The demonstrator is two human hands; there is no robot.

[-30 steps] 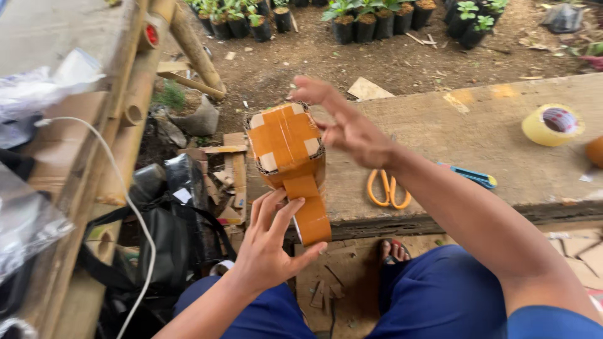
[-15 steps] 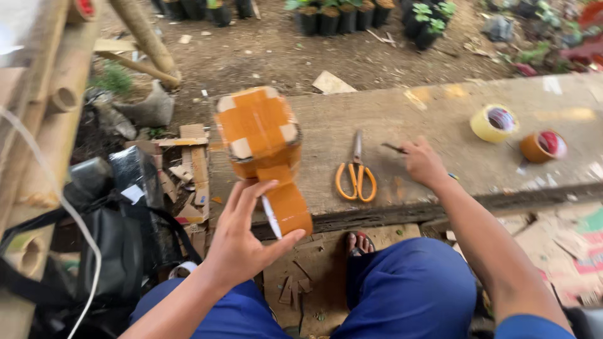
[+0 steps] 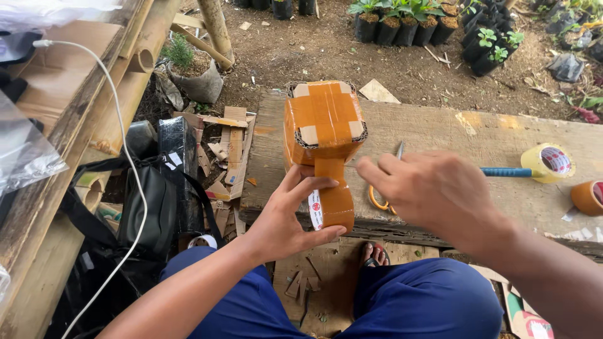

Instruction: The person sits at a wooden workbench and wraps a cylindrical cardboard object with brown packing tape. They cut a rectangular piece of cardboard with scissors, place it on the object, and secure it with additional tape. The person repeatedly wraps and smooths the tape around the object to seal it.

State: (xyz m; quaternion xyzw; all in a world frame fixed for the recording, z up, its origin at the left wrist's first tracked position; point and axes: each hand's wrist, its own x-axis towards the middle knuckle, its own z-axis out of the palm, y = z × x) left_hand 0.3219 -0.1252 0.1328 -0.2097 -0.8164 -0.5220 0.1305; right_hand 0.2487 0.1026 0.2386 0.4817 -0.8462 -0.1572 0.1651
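Observation:
A cardboard box (image 3: 323,119) wrapped in brown tape stands on the near edge of a wooden plank (image 3: 440,132). A strip of tape runs down from the box to a brown tape roll (image 3: 336,201). My left hand (image 3: 282,220) grips that roll from the left, just below the box. My right hand (image 3: 433,194) hovers to the right of the strip, fingers closed. It seems to hold a blue-handled cutter (image 3: 505,171), whose thin tip points at the tape. Orange-handled scissors (image 3: 377,198) lie on the plank, partly hidden behind this hand.
A yellow tape roll (image 3: 548,163) and a brown one (image 3: 587,198) lie on the plank at the right. A black bag (image 3: 147,213), a white cable (image 3: 125,157) and bamboo poles (image 3: 132,81) are on the left. Potted seedlings (image 3: 402,22) stand on the soil behind.
My right hand reached right along the plank to the blue-handled cutter, then came back beside the tape strip. My left hand has closed on the tape roll.

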